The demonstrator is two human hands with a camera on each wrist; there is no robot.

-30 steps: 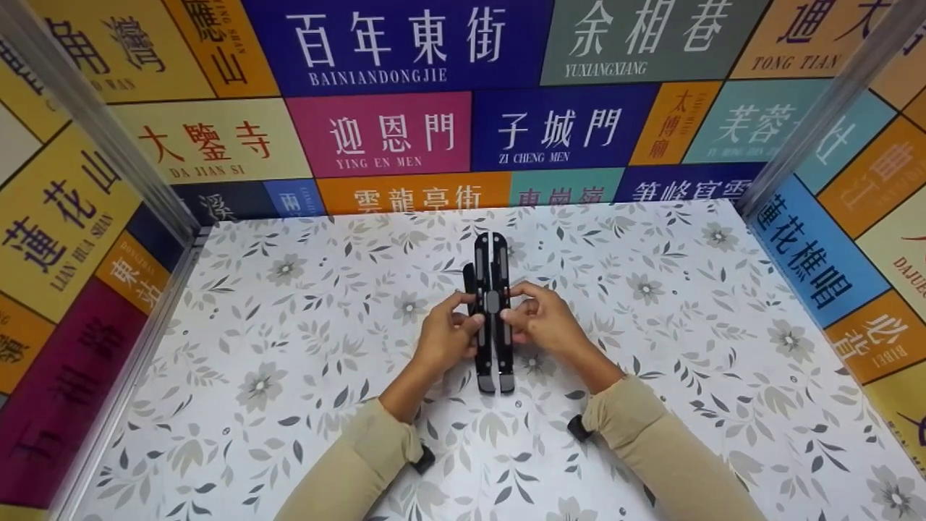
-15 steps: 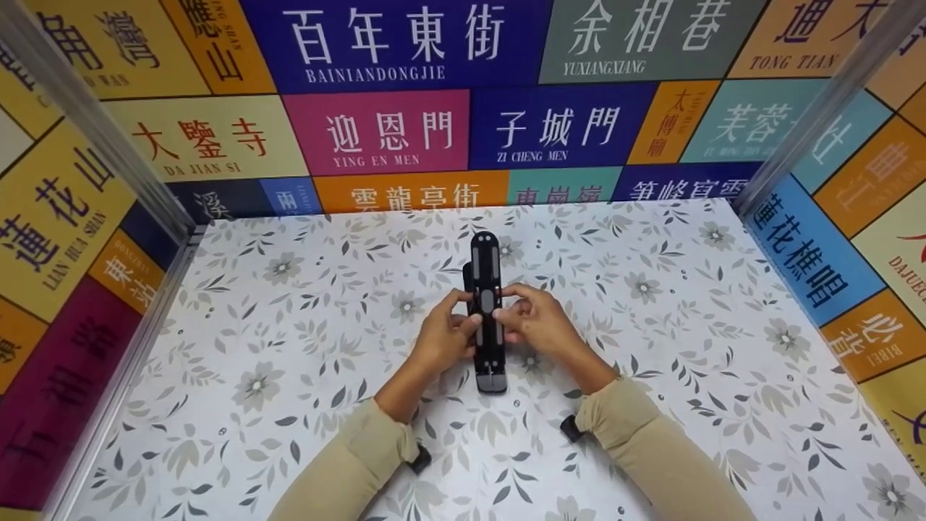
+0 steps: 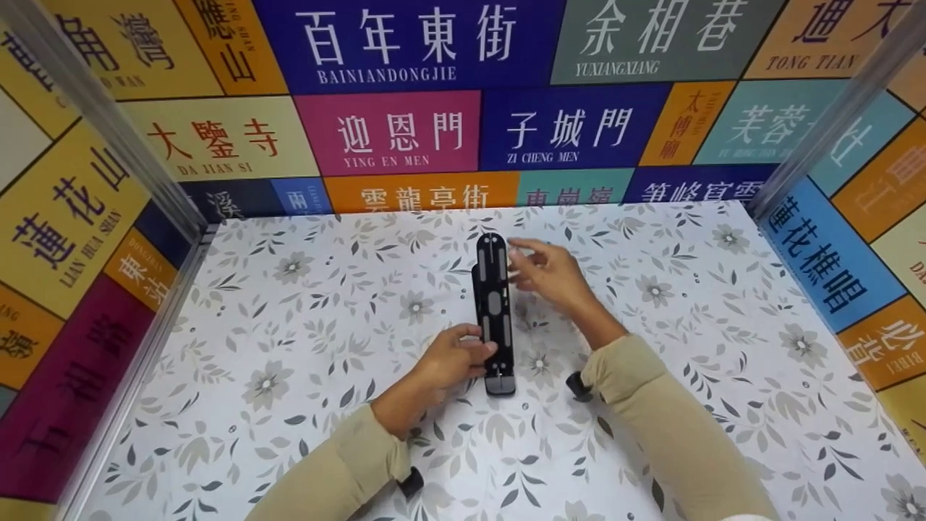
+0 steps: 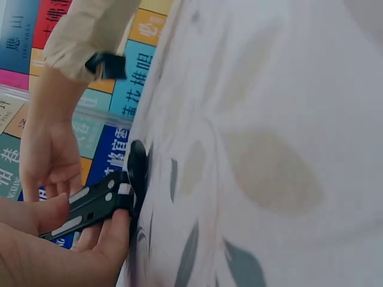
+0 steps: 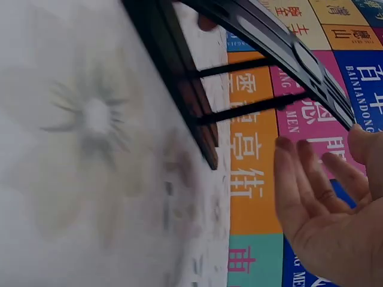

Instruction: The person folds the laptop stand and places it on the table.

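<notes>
A black folding laptop stand [image 3: 495, 300] with grey pads stands lengthwise on the table, its two long bars side by side. In the right wrist view, struts [image 5: 251, 107] hold its upper bars [image 5: 287, 54] above the lower ones. My left hand [image 3: 448, 358] pinches the near part, thumb on top and fingers at the side, as the left wrist view also shows. Beside the far end is my right hand [image 3: 553, 275]; in the right wrist view its thumb [image 5: 365, 143] is at the bar's tip while the other fingers are spread and loosely bent.
The table [image 3: 347, 289] has a white cloth with grey flowers and leaves. Colourful panels with lettering [image 3: 391, 134] rise behind it and on both sides. Metal posts [image 3: 817, 108] stand at the back corners. A dark strap piece [image 3: 579, 386] sits at the right cuff.
The stand's two halves, apart one second ago, have come together. My left hand has slid toward the near end; my right hand has moved off the middle to the far end.
</notes>
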